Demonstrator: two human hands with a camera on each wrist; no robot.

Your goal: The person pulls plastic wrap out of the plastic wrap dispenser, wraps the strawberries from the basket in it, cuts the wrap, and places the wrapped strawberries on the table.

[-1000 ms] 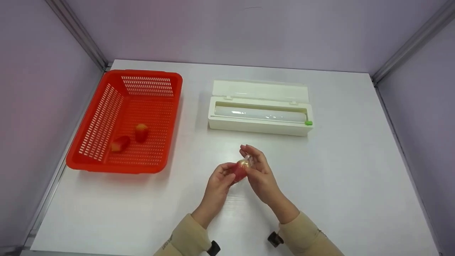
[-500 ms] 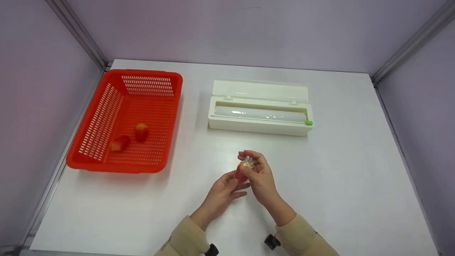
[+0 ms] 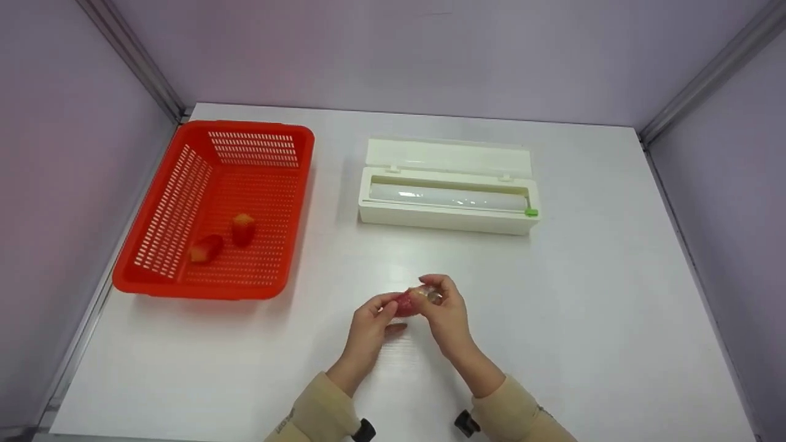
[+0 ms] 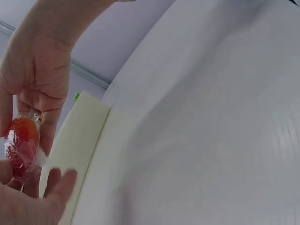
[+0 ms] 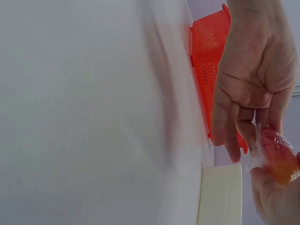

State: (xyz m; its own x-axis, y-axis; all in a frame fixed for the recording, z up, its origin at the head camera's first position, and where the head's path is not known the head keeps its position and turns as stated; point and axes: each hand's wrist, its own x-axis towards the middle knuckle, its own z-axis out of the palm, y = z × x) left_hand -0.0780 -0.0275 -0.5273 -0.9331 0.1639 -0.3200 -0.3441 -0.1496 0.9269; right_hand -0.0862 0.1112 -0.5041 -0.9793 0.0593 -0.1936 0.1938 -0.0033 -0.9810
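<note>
Between both hands, a small red fruit-like piece with a yellow-orange end (image 3: 404, 305) is wrapped in crinkled clear film (image 4: 35, 161). My left hand (image 3: 364, 334) pinches its red end between thumb and forefinger, other fingers reaching out beneath. At the yellow end, my right hand (image 3: 449, 318) grips the piece and its bunched film with thumb and fingers. In the right wrist view the wrapped piece (image 5: 277, 154) lies at the fingertips of both hands, its film glossy. Part of it is hidden behind the fingers.
An orange-red slotted basket (image 3: 301, 209) at the left holds two similar red-and-yellow pieces (image 3: 243, 229). Behind the hands lies a white cling film dispenser (image 3: 445, 221), lid up, with a film roll (image 3: 451, 197) inside and a green slider (image 3: 532, 212). Walls surround the white table (image 3: 589, 294).
The piece has turned from slanted to nearly level, its yellow end now to the right. Both hands have shifted slightly, the right one lower and closer round the yellow end.
</note>
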